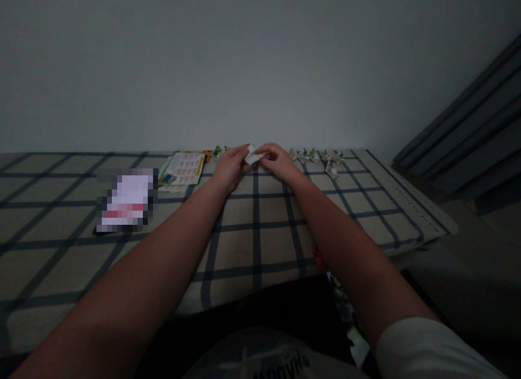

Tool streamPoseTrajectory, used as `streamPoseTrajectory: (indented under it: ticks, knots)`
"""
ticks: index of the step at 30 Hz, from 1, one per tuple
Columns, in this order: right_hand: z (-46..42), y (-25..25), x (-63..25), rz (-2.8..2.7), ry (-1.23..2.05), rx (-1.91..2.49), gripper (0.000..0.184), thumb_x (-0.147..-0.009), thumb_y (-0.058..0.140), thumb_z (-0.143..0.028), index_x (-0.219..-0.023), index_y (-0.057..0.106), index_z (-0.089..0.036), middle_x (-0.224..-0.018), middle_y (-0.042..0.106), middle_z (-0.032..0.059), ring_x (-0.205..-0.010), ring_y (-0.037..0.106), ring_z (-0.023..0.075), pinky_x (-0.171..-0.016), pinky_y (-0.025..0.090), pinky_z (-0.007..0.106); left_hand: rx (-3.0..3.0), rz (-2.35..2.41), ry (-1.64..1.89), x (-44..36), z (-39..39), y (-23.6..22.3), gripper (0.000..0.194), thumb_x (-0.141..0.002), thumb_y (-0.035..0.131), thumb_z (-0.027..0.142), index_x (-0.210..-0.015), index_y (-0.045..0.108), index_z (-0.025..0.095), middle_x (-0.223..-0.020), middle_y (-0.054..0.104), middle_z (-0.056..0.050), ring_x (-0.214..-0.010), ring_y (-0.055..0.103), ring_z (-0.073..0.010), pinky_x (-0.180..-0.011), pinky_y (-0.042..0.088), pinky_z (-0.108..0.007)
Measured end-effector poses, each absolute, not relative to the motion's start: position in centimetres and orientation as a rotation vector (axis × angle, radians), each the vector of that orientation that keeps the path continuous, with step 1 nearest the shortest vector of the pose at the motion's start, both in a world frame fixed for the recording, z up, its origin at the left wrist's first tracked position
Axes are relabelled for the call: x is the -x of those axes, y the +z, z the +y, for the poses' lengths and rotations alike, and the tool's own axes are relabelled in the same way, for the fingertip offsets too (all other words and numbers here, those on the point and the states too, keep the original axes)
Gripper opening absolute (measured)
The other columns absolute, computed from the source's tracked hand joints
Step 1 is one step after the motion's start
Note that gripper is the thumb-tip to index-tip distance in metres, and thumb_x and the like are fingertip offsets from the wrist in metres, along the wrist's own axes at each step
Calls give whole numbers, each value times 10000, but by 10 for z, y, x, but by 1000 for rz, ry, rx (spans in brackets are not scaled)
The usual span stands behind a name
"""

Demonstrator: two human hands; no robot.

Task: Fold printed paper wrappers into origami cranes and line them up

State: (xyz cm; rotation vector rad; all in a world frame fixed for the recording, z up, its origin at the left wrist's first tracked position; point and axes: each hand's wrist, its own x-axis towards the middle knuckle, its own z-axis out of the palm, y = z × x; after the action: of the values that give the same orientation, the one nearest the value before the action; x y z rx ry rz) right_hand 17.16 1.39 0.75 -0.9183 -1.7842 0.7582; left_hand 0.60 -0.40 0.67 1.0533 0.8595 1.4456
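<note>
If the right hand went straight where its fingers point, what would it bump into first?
Likely the folded paper it seems to touch, then the left hand just beyond; depth is hard to judge.

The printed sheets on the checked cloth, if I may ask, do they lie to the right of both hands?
No, the printed sheets lie to the left of the left hand.
</note>
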Motion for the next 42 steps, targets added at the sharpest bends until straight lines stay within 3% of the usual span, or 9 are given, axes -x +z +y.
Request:
streamPoseTrajectory:
  ticks: [3, 6, 14, 21, 28, 36, 42]
  knots:
    - [8, 8, -170, -1797, 942, 902, 329, -767, 660, -124, -1078, 690, -227, -965, 627, 12, -774, 568, 124, -745, 533, 273, -1073, 915, 1468, -5, -1, 3, 295, -804, 726, 259, -1080, 734, 155, -953, 735, -69, -729, 642, -112, -696, 525, -228]
    - [10, 5, -169, -1806, 973, 865, 357, -756, 722, -183, -1107, 690, -237, -1018, 630, 17, -730, 540, 106, -692, 523, 253, -1082, 959, 1481, -4, -1, 3, 312, -798, 727, 263, -1092, 740, 160, -915, 721, -59, -646, 583, -92, -641, 498, -223]
    - [22, -1, -171, -1841, 855, 865, 292, -782, 775, -281, -1069, 748, -235, -1109, 639, 52, -868, 586, 148, -867, 547, 339, -1097, 997, 1455, -4, -3, 6, 244, -792, 695, 250, -1002, 770, 151, -864, 708, -51, -589, 524, -70, -535, 440, -179]
    - [24, -4, -173, -1921, 789, 768, 291, -851, 710, -245, -1137, 764, -249, -1235, 591, 81, -1177, 575, 189, -1072, 469, 385, -1078, 954, 1446, -5, -4, 6, 229, -785, 705, 235, -990, 766, 152, -871, 724, -45, -634, 556, -82, -570, 457, -181]
    - [23, -2, -174, -2020, 709, 850, 258, -884, 697, -267, -1127, 780, -282, -1147, 617, 65, -1122, 578, 194, -1091, 460, 423, -982, 905, 1464, -5, -6, 9, 223, -786, 661, 220, -982, 739, 151, -981, 738, -82, -820, 674, -149, -715, 552, -246]
    - [19, 0, -172, -1976, 604, 851, 272, -900, 682, -226, -1148, 768, -299, -1254, 593, 71, -1243, 543, 193, -1163, 404, 427, -959, 854, 1410, -4, -1, 5, 178, -782, 654, 142, -940, 737, 144, -904, 735, -66, -741, 657, -111, -723, 559, -231]
    - [14, 4, -172, -1991, 594, 883, 194, -891, 693, -220, -1043, 789, -293, -1257, 583, 65, -1242, 544, 198, -1158, 411, 425, -965, 882, 1417, -6, -6, 9, 192, -754, 688, 154, -940, 736, 147, -873, 732, -72, -753, 669, -136, -723, 572, -249]
